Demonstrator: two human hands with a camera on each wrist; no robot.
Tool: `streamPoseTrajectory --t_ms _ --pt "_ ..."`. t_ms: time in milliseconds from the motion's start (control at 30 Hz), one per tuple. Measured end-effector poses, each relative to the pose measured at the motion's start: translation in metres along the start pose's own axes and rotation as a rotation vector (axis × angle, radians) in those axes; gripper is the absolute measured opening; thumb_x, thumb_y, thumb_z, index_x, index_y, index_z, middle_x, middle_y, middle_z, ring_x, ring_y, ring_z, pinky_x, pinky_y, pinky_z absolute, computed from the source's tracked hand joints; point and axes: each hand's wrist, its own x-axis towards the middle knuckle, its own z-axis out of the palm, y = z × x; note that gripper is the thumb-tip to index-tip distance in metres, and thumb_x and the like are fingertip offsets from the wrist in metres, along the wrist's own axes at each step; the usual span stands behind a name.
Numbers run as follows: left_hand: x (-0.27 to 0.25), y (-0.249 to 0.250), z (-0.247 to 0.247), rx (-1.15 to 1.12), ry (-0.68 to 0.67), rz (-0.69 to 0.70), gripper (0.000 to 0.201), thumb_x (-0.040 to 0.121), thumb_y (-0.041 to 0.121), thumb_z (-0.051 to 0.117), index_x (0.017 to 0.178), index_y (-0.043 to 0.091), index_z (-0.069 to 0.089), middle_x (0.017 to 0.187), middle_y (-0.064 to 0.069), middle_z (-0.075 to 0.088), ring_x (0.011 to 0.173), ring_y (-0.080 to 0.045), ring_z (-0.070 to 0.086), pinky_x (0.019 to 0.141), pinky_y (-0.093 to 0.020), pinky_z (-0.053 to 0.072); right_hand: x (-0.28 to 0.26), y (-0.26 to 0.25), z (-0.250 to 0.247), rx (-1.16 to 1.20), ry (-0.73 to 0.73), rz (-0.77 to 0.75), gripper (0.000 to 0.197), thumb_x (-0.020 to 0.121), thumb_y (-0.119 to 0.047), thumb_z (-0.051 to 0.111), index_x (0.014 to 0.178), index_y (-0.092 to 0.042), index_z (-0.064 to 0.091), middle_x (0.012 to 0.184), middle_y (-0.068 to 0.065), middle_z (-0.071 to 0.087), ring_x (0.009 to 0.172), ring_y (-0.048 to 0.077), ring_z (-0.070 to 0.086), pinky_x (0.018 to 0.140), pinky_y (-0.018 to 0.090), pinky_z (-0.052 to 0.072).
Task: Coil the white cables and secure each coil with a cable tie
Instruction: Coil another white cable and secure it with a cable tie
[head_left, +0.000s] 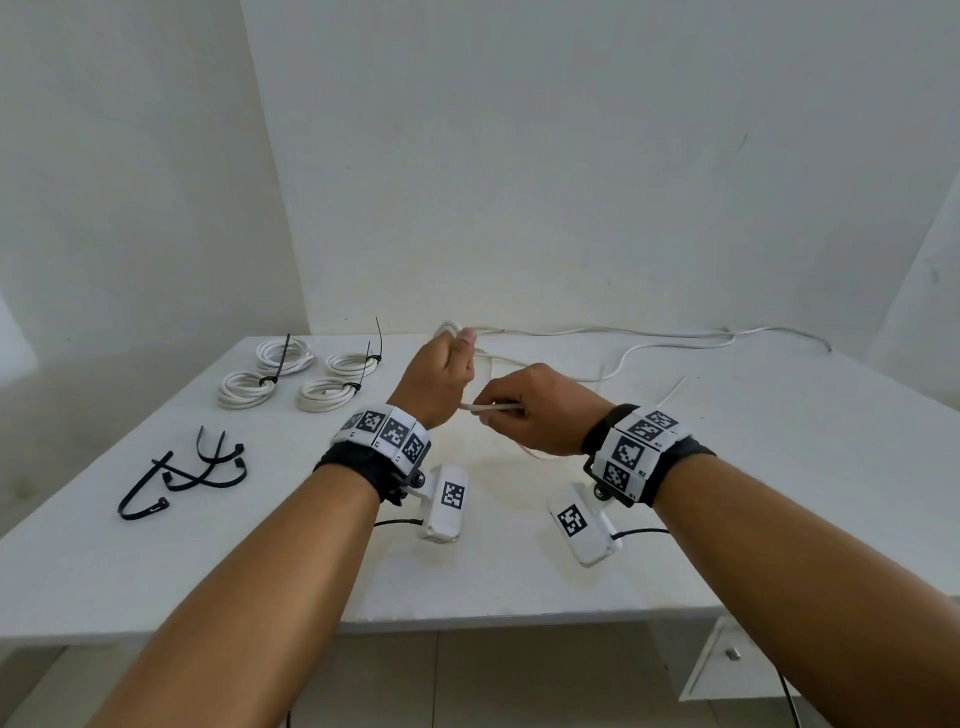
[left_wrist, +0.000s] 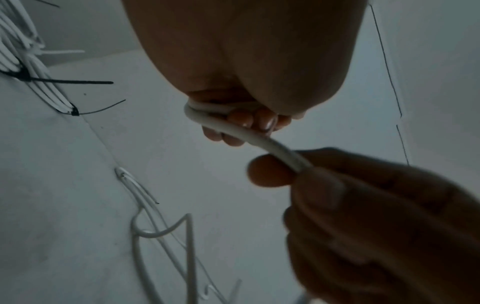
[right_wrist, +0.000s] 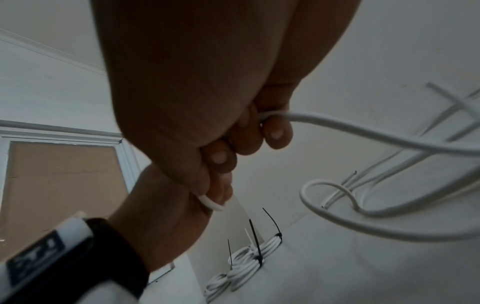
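Cable (head_left: 670, 340) mid-coil: first loops bunched in left hand (head_left: 441, 376), fingers curled round them, held above the table (head_left: 779, 467). Right hand (head_left: 540, 410) pinches the same cable just beside the left, thumb and fingers clamped on the run. Likely left acts as the form for the coil while right feeds and tensions each turn. Slack trails from the hands across the table to its far edge, so plenty left to wind. Loop count in the left hand unclear, wrist views too dark.

Four tied coils (head_left: 298, 376) sit left of the hands, each cinched with a black tie, tails untrimmed. Spare ties (head_left: 182, 475) lie nearer the front edge, left of the hands, within reach for the next cinch.

No containers in view.
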Motion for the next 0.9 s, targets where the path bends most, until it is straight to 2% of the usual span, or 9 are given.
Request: streamPoseTrajectory --t_ms 100,167,233,300,400,500,633,767,900 --pt "-0.001 -0.004 0.005 0.02 -0.064 -0.05 0.044 0.106 0.039 0.03 0.072 0.014 0.043 0.059 0.006 0.045 0.05 -0.006 0.041 0.061 -0.025 0.037 0.001 -0.002 -0.007 -0.009 0.001 -0.017 0.012 0.092 -0.024 0.063 0.091 -0.018 0.074 0.066 -0.005 0.064 0.058 0.012 0.053 0.057 0.026 0.046" --pt "-0.002 -0.004 0.007 0.037 -0.091 -0.052 0.048 0.105 0.039 0.031 0.067 0.015 0.045 0.059 0.006 0.047 0.054 -0.011 0.044 0.063 -0.029 0.038 0.001 -0.001 -0.01 -0.017 0.014 -0.019 0.011 0.091 -0.024 0.064 0.09 -0.018 0.074 0.067 -0.004 0.065 0.06 0.013 0.054 0.058 0.029 0.047" --pt "-0.004 -0.003 0.006 0.05 -0.132 -0.057 0.048 0.105 0.04 0.031 0.067 0.015 0.047 0.059 0.004 0.051 0.057 -0.015 0.049 0.068 -0.032 0.043 0.0 0.0 -0.013 -0.016 0.034 -0.029 0.011 0.09 -0.023 0.066 0.091 -0.017 0.074 0.066 -0.007 0.063 0.059 0.011 0.052 0.056 0.024 0.044" --pt "-0.007 -0.001 0.005 0.075 -0.196 -0.06 0.053 0.105 0.041 0.028 0.065 0.013 0.048 0.052 0.003 0.053 0.051 -0.015 0.051 0.069 -0.033 0.047 0.0 -0.001 -0.018 -0.007 0.053 -0.039 0.009 0.09 -0.021 0.067 0.09 -0.017 0.075 0.062 -0.012 0.059 0.058 0.006 0.051 0.054 0.015 0.037" --pt "-0.011 0.004 0.004 0.049 -0.319 -0.082 0.059 0.106 0.043 0.026 0.063 0.009 0.049 0.048 0.003 0.052 0.043 -0.015 0.043 0.053 -0.026 0.04 -0.001 0.0 -0.026 0.028 0.068 -0.033 0.003 0.088 -0.021 0.071 0.087 -0.019 0.074 0.06 -0.016 0.056 0.06 0.003 0.053 0.055 0.013 0.038" --pt "-0.016 0.014 0.004 -0.052 -0.397 -0.158 0.056 0.106 0.041 0.025 0.061 0.012 0.044 0.048 0.0 0.044 0.043 -0.015 0.033 0.045 -0.02 0.031 0.001 0.004 -0.032 0.072 0.077 -0.029 0.006 0.085 -0.024 0.077 0.088 -0.019 0.074 0.063 -0.013 0.061 0.059 0.005 0.053 0.056 0.012 0.038" --pt "-0.024 0.024 0.003 -0.281 -0.436 -0.224 0.053 0.106 0.043 0.02 0.068 0.013 0.04 0.049 0.004 0.036 0.044 -0.012 0.026 0.045 -0.022 0.023 0.005 0.007 -0.037 0.129 0.109 -0.013 0.008 0.082 -0.022 0.08 0.086 -0.018 0.074 0.07 -0.009 0.068 0.06 0.006 0.056 0.059 0.015 0.043" --pt "-0.028 0.026 0.0 -0.15 -0.494 -0.141 0.053 0.103 0.051 0.031 0.062 0.018 0.025 0.049 0.004 0.027 0.046 -0.015 0.019 0.046 -0.023 0.021 0.005 0.01 -0.043 0.19 0.125 -0.001 0.008 0.085 -0.025 0.078 0.087 -0.018 0.076 0.079 -0.007 0.074 0.074 0.008 0.069 0.067 0.021 0.053" --pt "-0.031 0.029 -0.005 -0.217 -0.535 -0.11 0.053 0.101 0.052 0.034 0.062 0.018 0.025 0.05 0.003 0.025 0.047 -0.016 0.017 0.045 -0.024 0.02 0.005 0.01 -0.047 0.258 0.189 0.005 0.009 0.083 -0.025 0.08 0.087 -0.017 0.078 0.079 -0.003 0.075 0.072 0.019 0.066 0.067 0.026 0.051"
